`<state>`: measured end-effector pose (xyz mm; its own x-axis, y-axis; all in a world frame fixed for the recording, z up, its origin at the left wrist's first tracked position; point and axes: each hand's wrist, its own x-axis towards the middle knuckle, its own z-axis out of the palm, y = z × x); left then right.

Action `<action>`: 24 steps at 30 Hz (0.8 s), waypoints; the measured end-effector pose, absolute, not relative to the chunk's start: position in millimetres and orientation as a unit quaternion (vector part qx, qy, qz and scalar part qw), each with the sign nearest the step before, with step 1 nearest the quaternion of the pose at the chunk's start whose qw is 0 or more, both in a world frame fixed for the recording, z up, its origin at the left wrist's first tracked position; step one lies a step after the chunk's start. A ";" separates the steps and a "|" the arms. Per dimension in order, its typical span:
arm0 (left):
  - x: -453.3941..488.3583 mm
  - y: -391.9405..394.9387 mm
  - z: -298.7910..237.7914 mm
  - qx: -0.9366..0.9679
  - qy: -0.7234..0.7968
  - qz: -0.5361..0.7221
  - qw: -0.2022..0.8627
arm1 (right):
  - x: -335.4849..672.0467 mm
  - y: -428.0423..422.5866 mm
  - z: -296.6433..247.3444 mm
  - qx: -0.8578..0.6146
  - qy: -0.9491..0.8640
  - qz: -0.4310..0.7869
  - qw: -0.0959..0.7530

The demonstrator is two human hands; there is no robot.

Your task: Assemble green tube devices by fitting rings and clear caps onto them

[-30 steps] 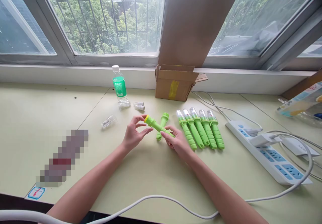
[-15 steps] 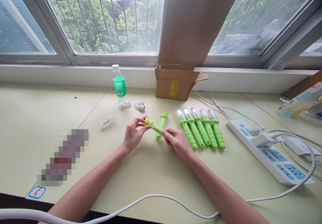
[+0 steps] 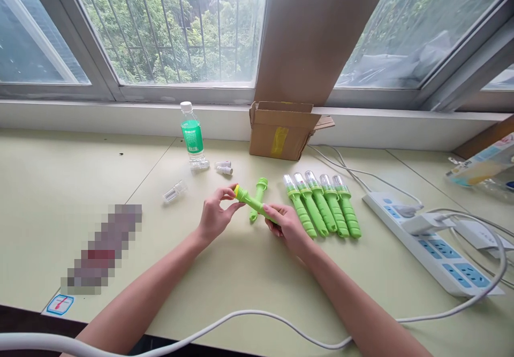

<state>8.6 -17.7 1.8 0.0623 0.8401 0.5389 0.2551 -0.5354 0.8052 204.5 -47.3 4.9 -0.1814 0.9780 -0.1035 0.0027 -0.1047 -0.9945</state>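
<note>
Pale green table (image 3: pixel 80 185) below a window, head view. Left hand (image 3: pixel 214 217): thumb and forefinger pinched on the yellow-tipped head of a green handle (image 3: pixel 252 203). Right hand (image 3: pixel 287 226): fingers curled closed round its lower end. The green handle spans tilted between both sets of fingertips. A second handle (image 3: pixel 259 188) lies just behind the fingers, and five capped handles (image 3: pixel 323 212) lie just right of the right hand.

Green handles (image 3: pixel 321 212), green-labelled bottle (image 3: pixel 191 136), brown box (image 3: pixel 280 130), white power strip (image 3: pixel 431 245).
</note>
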 end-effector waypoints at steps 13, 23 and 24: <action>7.6 -17.5 0.5 0.699 0.397 0.556 0.211 | 205.6 -46.3 2.6 -0.467 -0.506 0.588 0.424; 8.4 -18.3 -0.8 0.687 0.388 0.570 0.229 | 198.3 -52.2 10.8 -0.491 -0.549 0.542 0.405; 7.7 -17.7 -0.6 0.694 0.386 0.563 0.230 | 197.8 -52.3 11.3 -0.492 -0.551 0.539 0.405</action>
